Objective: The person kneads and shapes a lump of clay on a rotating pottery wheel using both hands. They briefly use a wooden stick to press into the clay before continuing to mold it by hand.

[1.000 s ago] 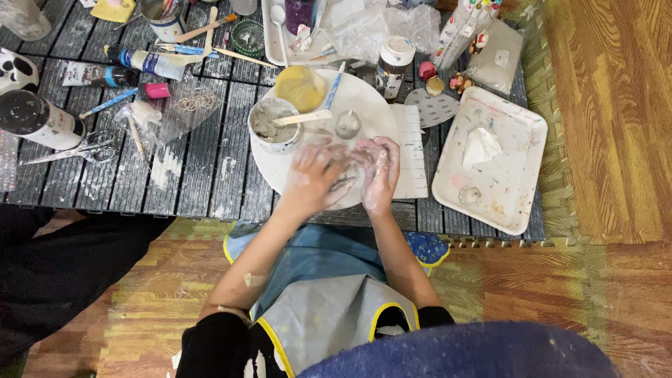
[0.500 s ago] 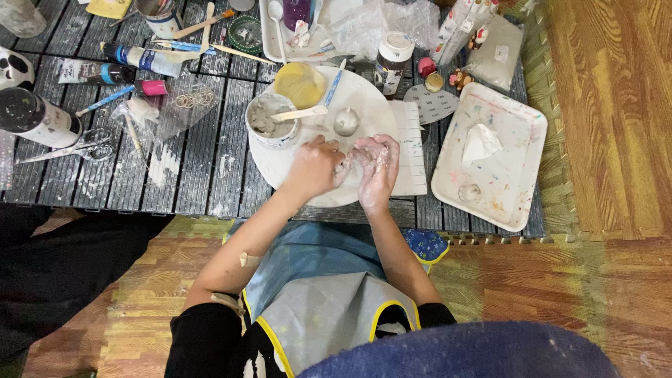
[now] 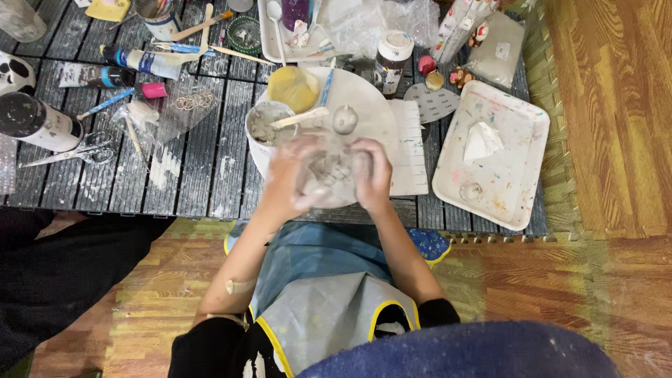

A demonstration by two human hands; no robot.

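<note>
1. The left hand (image 3: 290,178) cups the left side of a grey clay lump (image 3: 329,171).
2. The lump sits between both palms, over the round white board (image 3: 371,105).
3. The right hand (image 3: 371,175) presses its right side; both hands equally close.
4. A cup (image 3: 262,126) stands just beyond the left hand.

Low dark slatted table (image 3: 210,175), crowded with craft things
On it lay a round white board (image 3: 371,105); a paint-flecked white tray (image 3: 518,140) to the right; scissors (image 3: 77,149), paint tubes (image 3: 140,61) and a dark spray can (image 3: 35,122) to the left.
</note>
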